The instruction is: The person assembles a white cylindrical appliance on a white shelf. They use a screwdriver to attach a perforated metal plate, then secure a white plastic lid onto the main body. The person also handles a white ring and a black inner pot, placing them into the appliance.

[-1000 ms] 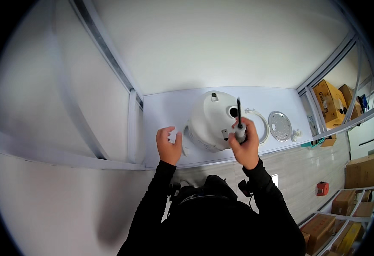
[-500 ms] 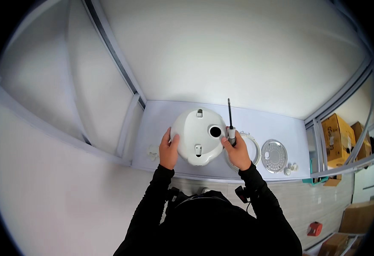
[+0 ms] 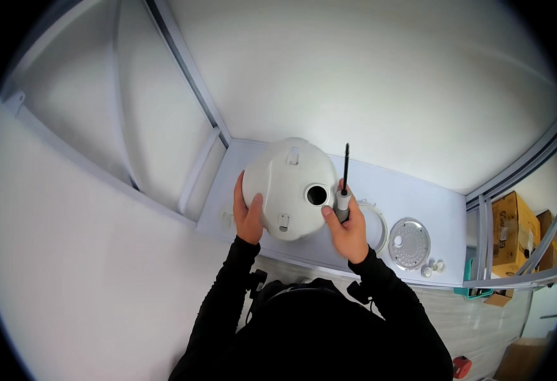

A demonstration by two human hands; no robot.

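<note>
Between my two hands is a large white rounded housing (image 3: 288, 184) with a dark round hole on its right side and two small slotted recesses. My left hand (image 3: 248, 214) grips its left edge, thumb on top. My right hand (image 3: 348, 228) holds the right edge and also a screwdriver (image 3: 343, 200) with a grey-and-white handle, its black shaft pointing away from me. Just right of that hand, partly hidden by it, a white ring (image 3: 383, 232) lies on the table. Beyond it lies a round silver perforated plate (image 3: 410, 243).
Several small white round parts (image 3: 427, 271) sit near the right end of the pale table (image 3: 412, 197). A white part (image 3: 227, 219) lies at its left. Metal frame posts (image 3: 205, 168) and a white wall flank the table. Cardboard boxes (image 3: 513, 232) and a teal bin (image 3: 475, 292) stand at right.
Both hands have raised and tilted the white housing, shifting it slightly left and away from me. The screwdriver stays in my right hand. The view has also turned a little.
</note>
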